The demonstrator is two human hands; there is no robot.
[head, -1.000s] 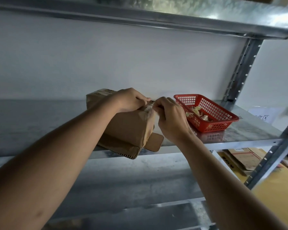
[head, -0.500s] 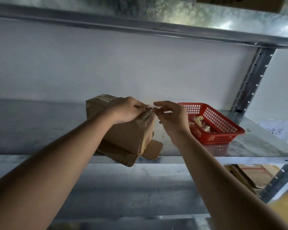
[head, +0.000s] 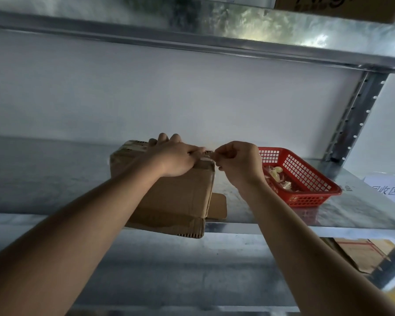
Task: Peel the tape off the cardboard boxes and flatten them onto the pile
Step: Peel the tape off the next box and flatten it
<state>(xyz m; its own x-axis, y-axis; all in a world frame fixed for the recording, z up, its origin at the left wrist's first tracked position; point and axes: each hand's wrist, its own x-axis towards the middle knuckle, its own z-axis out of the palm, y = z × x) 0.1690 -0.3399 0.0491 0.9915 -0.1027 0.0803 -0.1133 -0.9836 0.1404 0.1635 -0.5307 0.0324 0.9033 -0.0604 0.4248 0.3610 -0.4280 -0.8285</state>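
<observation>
Left hand [head: 177,159] pressed flat atop cardboard box [head: 176,197] overhanging the shelf [head: 328,215] edge at frame centre, right hand [head: 238,164] fingers pinching tape [head: 209,156] at its corner, red basket [head: 306,181] close right.

Two hands [head: 176,158] [head: 240,163], one cardboard box [head: 176,201], one red basket [head: 306,176], one paper sign [head: 385,188].

Cardboard box [head: 169,199]: matt brown corrugated board, fluting exposed along near bottom edge, surface creased, glossy clear tape [head: 203,158] at top right corner. Shelf [head: 283,208]: galvanized sheet metal, mottled grey, semi-glossy with soft reflections. Upper shelf [head: 214,23] same spangled metal, shinier. Upright post [head: 351,119] at right: dull grey perforated metal. Basket [head: 306,181]: red glossy plastic lattice. Far wall [head: 146,92]: smooth matt white
</observation>
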